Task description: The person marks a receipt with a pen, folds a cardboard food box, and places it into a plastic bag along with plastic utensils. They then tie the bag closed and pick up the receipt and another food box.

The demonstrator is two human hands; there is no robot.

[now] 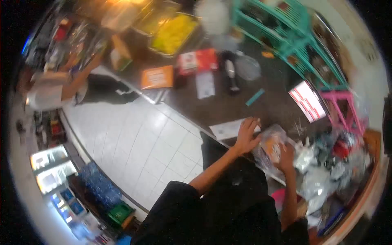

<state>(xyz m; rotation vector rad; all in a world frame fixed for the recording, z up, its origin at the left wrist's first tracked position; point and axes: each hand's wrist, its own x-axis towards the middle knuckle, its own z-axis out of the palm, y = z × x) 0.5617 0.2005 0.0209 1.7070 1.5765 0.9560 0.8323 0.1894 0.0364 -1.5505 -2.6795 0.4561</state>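
Note:
My left hand lies at the right end of a white paper slip near the counter's edge, its fingers stretched over the paper. Just right of it, a clear plastic bag holds an orange and white box. My right hand grips the bag and box from the right side; blur softens its fingertips. Beyond the hands lie a flat teal strip and a lit screen with red and white bands.
A heap of plastic bags fills the right. Farther back are an orange box, a red box, a tray of yellow food and green plastic racks. Another person stands at the far left.

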